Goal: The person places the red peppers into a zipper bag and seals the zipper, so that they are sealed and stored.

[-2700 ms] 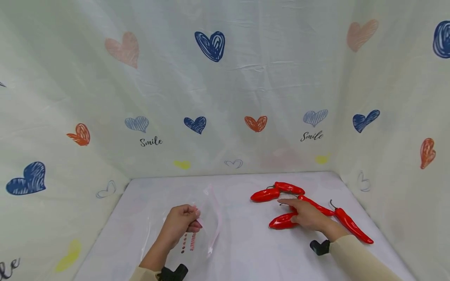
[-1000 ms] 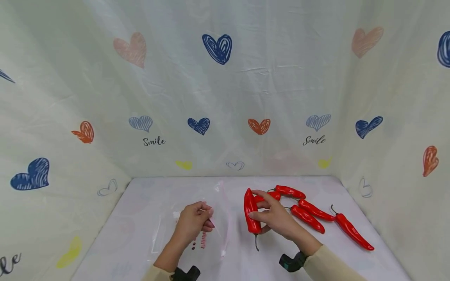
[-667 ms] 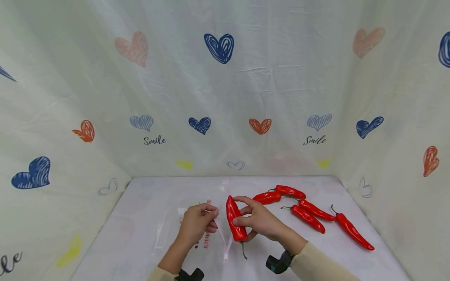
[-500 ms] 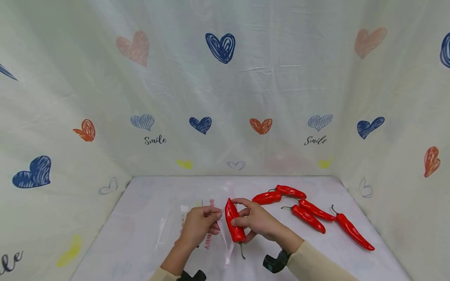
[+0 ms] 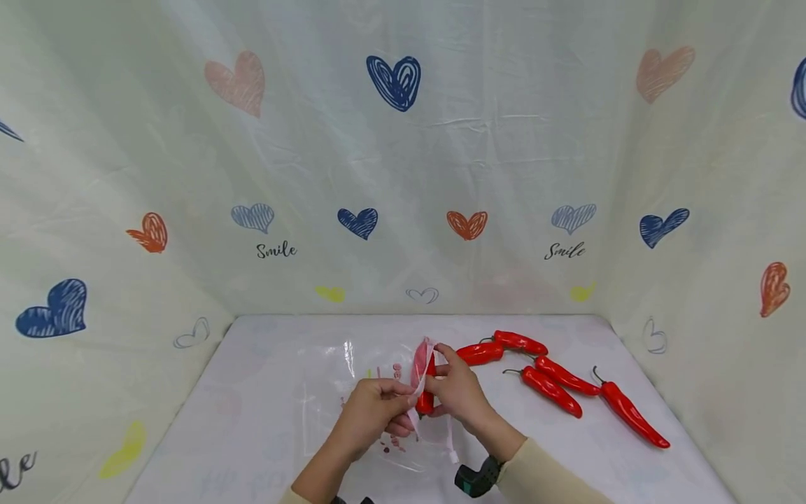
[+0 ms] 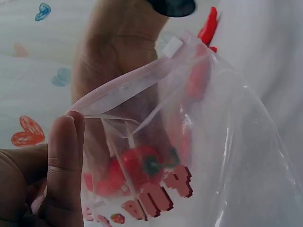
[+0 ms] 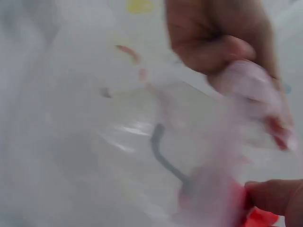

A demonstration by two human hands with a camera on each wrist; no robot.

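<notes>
My left hand (image 5: 378, 409) pinches the pink rim of a clear zip bag (image 5: 324, 371) between thumb and fingers, and the rim stands raised. A red chili pepper (image 5: 425, 402) is gripped in my right hand (image 5: 460, 388) at the bag's mouth. In the left wrist view the pepper (image 6: 139, 165) shows through the printed plastic, its green stem toward the right, with the right hand's fingers also behind the film. A white slider (image 6: 172, 47) sits on the rim. The right wrist view is blurred; the pepper's curved stem (image 7: 168, 161) shows there.
Several more red chili peppers lie on the white table (image 5: 252, 392) to the right: one pepper (image 5: 481, 354) just beyond the right hand, another pepper (image 5: 551, 393) farther right, and one pepper (image 5: 632, 414) near the right edge. A heart-printed curtain (image 5: 415, 161) encloses the back and sides.
My right hand picked up the pepper from the table, carried it left and moved it into the bag's mouth. My left hand shifted right with the rim, and the bag's mouth now parts around the pepper.
</notes>
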